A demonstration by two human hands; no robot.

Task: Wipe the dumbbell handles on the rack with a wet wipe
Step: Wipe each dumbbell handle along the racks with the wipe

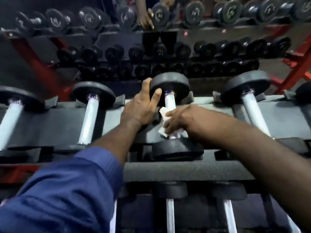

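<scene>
The wet wipe (164, 114) is a crumpled white sheet wrapped over the near part of the pale handle (170, 100) of the middle dumbbell (170, 84), which lies on the top shelf of the rack (50, 122), one end far and one end near. The right hand (179, 120) is closed over the wipe, clamping it against the handle. The left hand (141, 106) grips the dumbbell's far black disc, fingers curled over its left rim and thumb on its near face. A blue sleeve (67, 190) covers the left forearm. On the same shelf a left dumbbell (89, 118) and a right dumbbell (252, 108) lie either side, well apart from it. Two lower dumbbells (170, 212) show on the near tier below. Far behind stand blurred rows of dark weights (159, 51), with another hand (146, 20) among the topmost ones
</scene>
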